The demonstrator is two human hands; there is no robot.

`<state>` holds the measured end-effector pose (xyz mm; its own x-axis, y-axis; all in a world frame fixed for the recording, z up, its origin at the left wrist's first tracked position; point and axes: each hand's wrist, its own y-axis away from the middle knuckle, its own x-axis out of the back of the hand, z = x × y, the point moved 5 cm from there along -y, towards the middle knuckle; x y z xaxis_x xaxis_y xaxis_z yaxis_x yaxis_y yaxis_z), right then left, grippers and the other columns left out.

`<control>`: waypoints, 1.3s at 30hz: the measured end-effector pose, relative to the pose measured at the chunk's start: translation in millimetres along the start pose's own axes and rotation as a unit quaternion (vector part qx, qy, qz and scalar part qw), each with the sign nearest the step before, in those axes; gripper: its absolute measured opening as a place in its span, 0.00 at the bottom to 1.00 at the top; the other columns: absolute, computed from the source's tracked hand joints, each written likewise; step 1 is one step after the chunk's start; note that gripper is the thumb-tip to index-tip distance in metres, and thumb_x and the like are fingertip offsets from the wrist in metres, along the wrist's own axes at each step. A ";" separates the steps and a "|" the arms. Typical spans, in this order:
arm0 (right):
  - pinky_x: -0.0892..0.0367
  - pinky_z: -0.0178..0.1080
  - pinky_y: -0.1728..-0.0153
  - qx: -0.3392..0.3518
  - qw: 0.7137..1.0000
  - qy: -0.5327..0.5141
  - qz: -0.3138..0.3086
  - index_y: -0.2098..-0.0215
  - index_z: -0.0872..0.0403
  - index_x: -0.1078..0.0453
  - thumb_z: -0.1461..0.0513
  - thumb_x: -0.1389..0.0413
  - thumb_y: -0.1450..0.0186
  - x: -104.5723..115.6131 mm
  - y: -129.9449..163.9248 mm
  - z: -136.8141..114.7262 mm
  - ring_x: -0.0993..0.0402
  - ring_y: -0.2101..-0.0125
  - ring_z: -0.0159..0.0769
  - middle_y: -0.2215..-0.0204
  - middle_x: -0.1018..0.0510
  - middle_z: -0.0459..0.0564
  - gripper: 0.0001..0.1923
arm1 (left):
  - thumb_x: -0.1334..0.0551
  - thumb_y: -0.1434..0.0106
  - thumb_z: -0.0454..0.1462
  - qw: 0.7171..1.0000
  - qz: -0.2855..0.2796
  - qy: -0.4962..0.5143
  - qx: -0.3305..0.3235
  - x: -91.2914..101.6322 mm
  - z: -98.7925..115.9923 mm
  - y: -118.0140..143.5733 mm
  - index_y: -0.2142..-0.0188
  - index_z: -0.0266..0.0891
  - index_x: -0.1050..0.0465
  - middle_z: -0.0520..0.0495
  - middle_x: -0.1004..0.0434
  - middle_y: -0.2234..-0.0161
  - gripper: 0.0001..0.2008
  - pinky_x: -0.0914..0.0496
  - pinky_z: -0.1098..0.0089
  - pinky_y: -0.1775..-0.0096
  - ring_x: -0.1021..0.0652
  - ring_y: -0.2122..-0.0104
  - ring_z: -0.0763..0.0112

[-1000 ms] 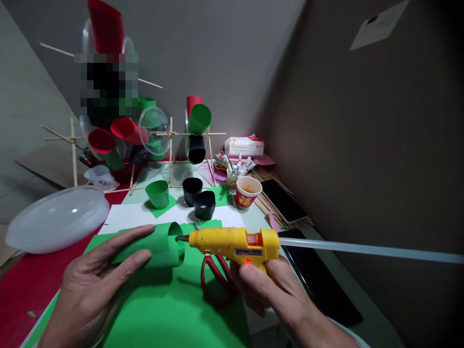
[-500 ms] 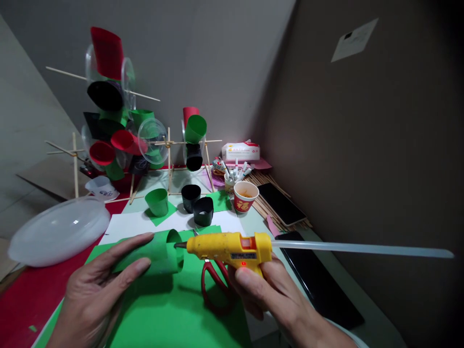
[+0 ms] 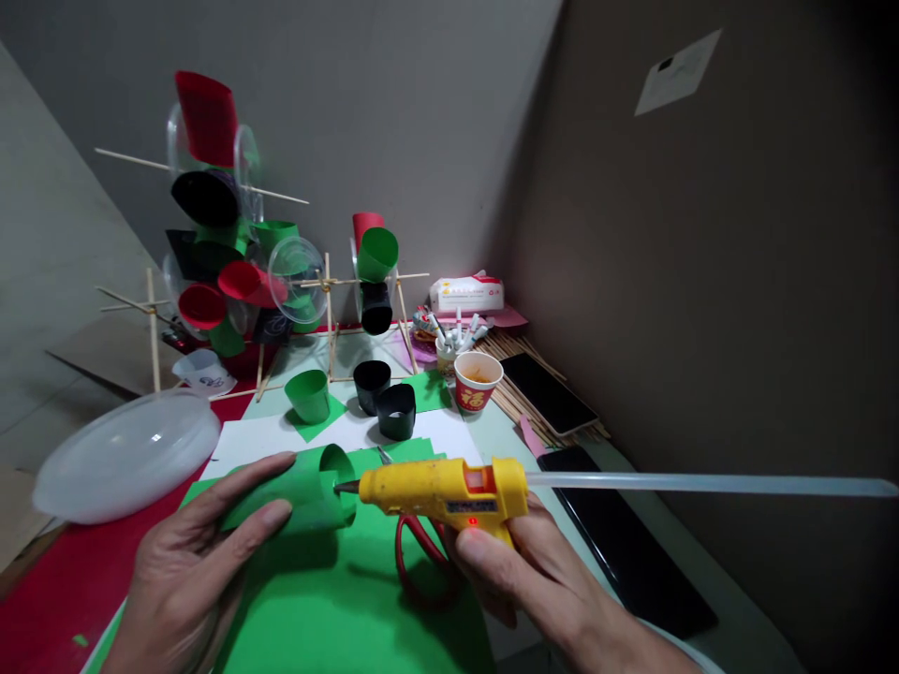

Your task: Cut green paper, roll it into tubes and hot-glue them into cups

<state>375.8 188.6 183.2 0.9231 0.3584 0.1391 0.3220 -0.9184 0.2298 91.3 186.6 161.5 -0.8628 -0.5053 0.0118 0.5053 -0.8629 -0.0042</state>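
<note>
My left hand (image 3: 203,552) is closed round a rolled green paper tube (image 3: 302,496), which lies on its side with its open end to the right. In my right hand (image 3: 534,562) is a yellow hot glue gun (image 3: 442,489), its small light glowing red. The gun's dark nozzle is at the tube's open end, by the inner wall. A long clear glue stick (image 3: 688,482) sticks out of the back of the gun. Beneath my hands lie green paper sheets (image 3: 337,608) and red-handled scissors (image 3: 414,571), partly hidden by my right hand.
Farther back stand a green paper cup shape (image 3: 307,397) and two black ones (image 3: 397,412). A paper cup (image 3: 478,382) stands near a phone (image 3: 548,391) on wooden sticks. Stick frames carry waterwheel-like assemblies (image 3: 211,225) at back left; a clear plastic lid (image 3: 133,459) lies before them.
The glue gun's nozzle has shifted slightly down and left, farther into the tube's open end. My left hand still holds the tube in nearly the same place. The view has moved a little.
</note>
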 end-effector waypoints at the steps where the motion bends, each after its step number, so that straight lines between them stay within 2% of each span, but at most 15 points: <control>1: 0.34 0.40 0.67 0.004 1.000 0.000 0.002 0.57 0.54 0.20 0.40 0.43 0.30 -0.2 -0.1 -0.7 0.37 0.73 0.37 0.75 0.33 0.45 0.27 | 0.19 0.60 0.51 0.999 -0.003 0.024 0.024 -2.1 -0.2 2.8 0.59 0.59 0.14 0.56 0.11 0.60 0.25 0.21 0.77 0.64 0.14 0.61 0.61; 3: 0.34 0.40 0.66 0.017 1.000 -0.004 0.005 0.56 0.54 0.20 0.40 0.43 0.30 -0.2 -1.2 -3.0 0.36 0.72 0.37 0.76 0.34 0.45 0.27 | 0.18 0.61 0.49 0.996 -0.007 0.060 0.060 -5.9 0.4 7.7 0.59 0.59 0.14 0.58 0.11 0.63 0.26 0.22 0.80 0.66 0.15 0.66 0.66; 5: 0.33 0.40 0.66 0.034 0.999 -0.007 -0.011 0.56 0.54 0.20 0.41 0.44 0.28 -0.7 -3.4 -5.3 0.35 0.73 0.37 0.77 0.34 0.44 0.26 | 0.18 0.62 0.49 0.995 -0.009 0.067 0.067 -8.2 2.9 10.5 0.59 0.58 0.14 0.58 0.12 0.66 0.26 0.22 0.79 0.69 0.16 0.70 0.67; 10: 0.35 0.38 0.68 0.046 0.997 -0.013 -0.064 0.65 0.55 0.21 0.41 0.44 0.29 4.0 -5.2 0.7 0.37 0.73 0.36 0.77 0.33 0.45 0.27 | 0.18 0.62 0.48 0.995 -0.004 0.059 0.076 -10.2 5.5 12.6 0.61 0.59 0.14 0.60 0.12 0.66 0.25 0.22 0.79 0.69 0.16 0.69 0.66; 15: 0.35 0.37 0.68 0.063 0.997 -0.017 -0.048 0.70 0.54 0.23 0.42 0.38 0.32 9.6 -0.9 11.6 0.36 0.72 0.36 0.73 0.30 0.48 0.24 | 0.18 0.63 0.49 0.997 -0.004 0.041 0.066 -9.1 4.9 11.6 0.61 0.59 0.14 0.61 0.13 0.65 0.26 0.22 0.81 0.68 0.19 0.69 0.70; 21: 0.34 0.37 0.69 0.052 0.997 -0.005 -0.050 0.66 0.54 0.23 0.42 0.43 0.28 7.9 -3.6 19.2 0.36 0.72 0.35 0.73 0.30 0.47 0.25 | 0.18 0.62 0.50 0.998 -0.008 0.021 0.059 -6.9 2.7 10.3 0.60 0.58 0.14 0.59 0.11 0.62 0.26 0.21 0.80 0.65 0.17 0.64 0.66; 26: 0.33 0.36 0.69 0.092 0.993 0.027 -0.066 0.61 0.54 0.23 0.42 0.40 0.31 10.5 -3.7 27.7 0.35 0.70 0.35 0.70 0.29 0.48 0.24 | 0.17 0.64 0.49 0.998 -0.001 0.044 0.050 -9.4 5.8 11.6 0.61 0.56 0.14 0.58 0.12 0.64 0.27 0.21 0.81 0.67 0.17 0.66 0.68; 29: 0.34 0.36 0.69 0.104 0.992 0.038 -0.063 0.62 0.54 0.24 0.41 0.42 0.30 8.1 -4.4 21.2 0.36 0.71 0.35 0.71 0.31 0.47 0.24 | 0.17 0.67 0.48 0.997 0.009 0.055 0.048 -6.6 3.7 6.8 0.63 0.55 0.13 0.58 0.12 0.65 0.27 0.22 0.82 0.68 0.18 0.68 0.71; 33: 0.36 0.36 0.72 0.084 0.993 0.049 -0.069 0.66 0.54 0.26 0.40 0.50 0.26 0.3 -6.9 0.6 0.39 0.75 0.33 0.77 0.35 0.44 0.28 | 0.16 0.72 0.45 0.996 0.023 0.062 0.062 -1.8 -1.7 1.1 0.64 0.52 0.12 0.54 0.12 0.64 0.30 0.21 0.79 0.69 0.16 0.64 0.64; 35: 0.35 0.37 0.71 0.071 0.995 0.045 -0.062 0.68 0.53 0.27 0.40 0.50 0.26 -1.6 -6.5 -6.3 0.39 0.75 0.34 0.78 0.36 0.44 0.28 | 0.16 0.69 0.46 0.996 0.020 0.066 0.055 -3.5 0.6 3.0 0.63 0.53 0.13 0.54 0.11 0.62 0.29 0.20 0.78 0.66 0.16 0.61 0.63; 39: 0.32 0.40 0.66 0.036 0.998 0.045 -0.016 0.71 0.52 0.27 0.40 0.46 0.29 0.6 -2.0 -5.9 0.35 0.71 0.38 0.76 0.34 0.45 0.27 | 0.16 0.66 0.48 0.997 0.012 0.066 0.048 -9.1 7.8 9.2 0.61 0.55 0.13 0.56 0.12 0.62 0.28 0.21 0.80 0.64 0.17 0.63 0.68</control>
<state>374.5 191.6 188.6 0.8905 0.3983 0.2200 0.3681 -0.9148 0.1662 103.9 183.3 169.2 -0.8409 -0.5277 -0.1197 0.5198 -0.8493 0.0925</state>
